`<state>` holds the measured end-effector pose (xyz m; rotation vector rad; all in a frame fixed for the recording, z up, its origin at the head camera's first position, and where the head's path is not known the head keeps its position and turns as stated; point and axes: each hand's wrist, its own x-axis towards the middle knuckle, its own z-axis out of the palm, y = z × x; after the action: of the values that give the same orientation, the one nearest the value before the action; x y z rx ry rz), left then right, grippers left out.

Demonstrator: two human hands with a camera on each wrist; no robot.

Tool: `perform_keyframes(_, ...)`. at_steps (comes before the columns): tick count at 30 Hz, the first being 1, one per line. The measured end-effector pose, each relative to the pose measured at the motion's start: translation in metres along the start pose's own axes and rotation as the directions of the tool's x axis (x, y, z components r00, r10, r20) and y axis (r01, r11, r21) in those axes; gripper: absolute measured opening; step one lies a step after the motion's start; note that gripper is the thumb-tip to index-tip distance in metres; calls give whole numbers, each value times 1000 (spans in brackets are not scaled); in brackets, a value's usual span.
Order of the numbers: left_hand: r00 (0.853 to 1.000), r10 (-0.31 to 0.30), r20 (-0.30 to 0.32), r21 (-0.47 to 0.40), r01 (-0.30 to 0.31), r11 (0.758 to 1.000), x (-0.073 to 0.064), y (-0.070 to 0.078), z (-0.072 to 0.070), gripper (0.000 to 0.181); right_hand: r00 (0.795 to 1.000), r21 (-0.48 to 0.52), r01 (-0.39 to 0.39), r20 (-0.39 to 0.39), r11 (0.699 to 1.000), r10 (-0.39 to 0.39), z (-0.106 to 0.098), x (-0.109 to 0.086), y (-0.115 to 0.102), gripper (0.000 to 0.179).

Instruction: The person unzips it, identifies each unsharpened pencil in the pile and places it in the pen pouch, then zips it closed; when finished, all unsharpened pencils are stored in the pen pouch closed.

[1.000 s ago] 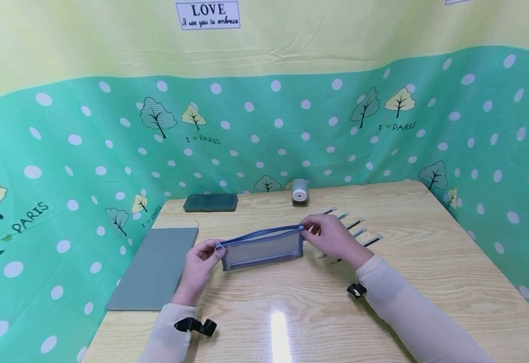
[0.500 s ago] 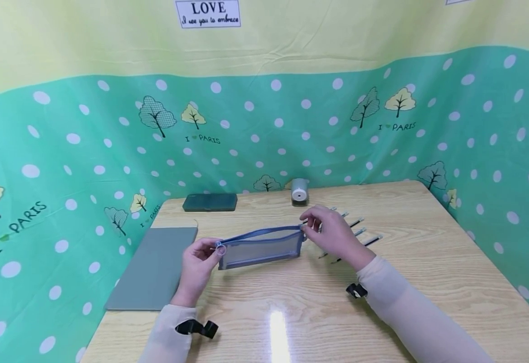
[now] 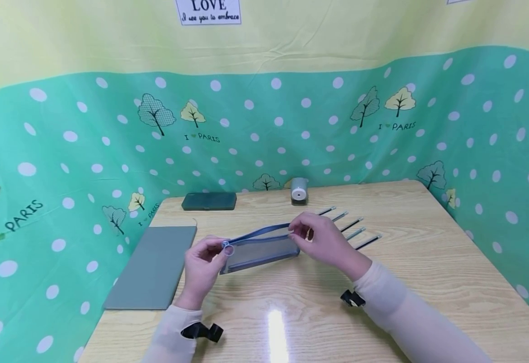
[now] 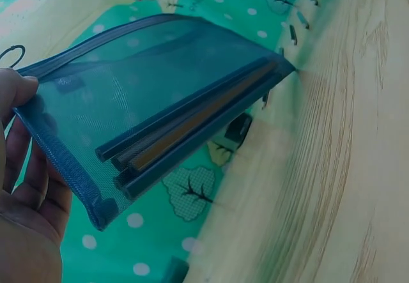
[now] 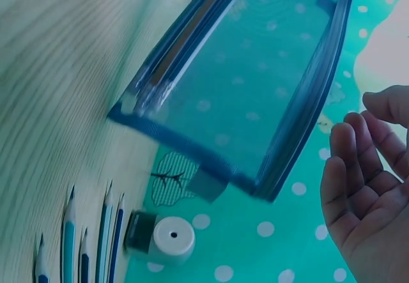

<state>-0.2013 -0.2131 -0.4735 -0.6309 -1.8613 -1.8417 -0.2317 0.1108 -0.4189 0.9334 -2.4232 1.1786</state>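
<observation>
A blue see-through mesh zip pouch is held above the table, its zip side up and its mouth gaping. My left hand pinches its left top corner, beside the round zip pull. Several pencils lie along the bottom inside, as the left wrist view shows. My right hand overlaps the pouch's right end in the head view. In the right wrist view there is a gap between its loosely bent fingers and the pouch; they hold nothing.
Several loose pencils lie on the wooden table beyond my right hand. At the back stand a grey-white pencil sharpener and a dark green flat case. A grey flat board lies at the left, and a patterned curtain surrounds the table.
My right hand has let go of the pouch's right top corner and shifted slightly left along the zip edge. The left hand has kept its pinch, moving a little to the right.
</observation>
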Motion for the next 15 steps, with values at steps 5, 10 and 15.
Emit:
perform_keyframes(5, 997, 73, 39, -1, -73, 997, 1, 6, 9, 24, 999, 56, 2, 32, 998, -4, 2, -2, -8, 14)
perform_keyframes(10, 987, 136, 86, 12, -137, 990, 0, 10, 16, 30, 998, 84, 20, 58, 996, -25, 5, -4, -12, 14)
perform_keyframes(15, 983, 138, 119, 27, -142, 989, -3, 16, 22, 31, 995, 106, 66, 73, 992, -74, 9, -6, -16, 17)
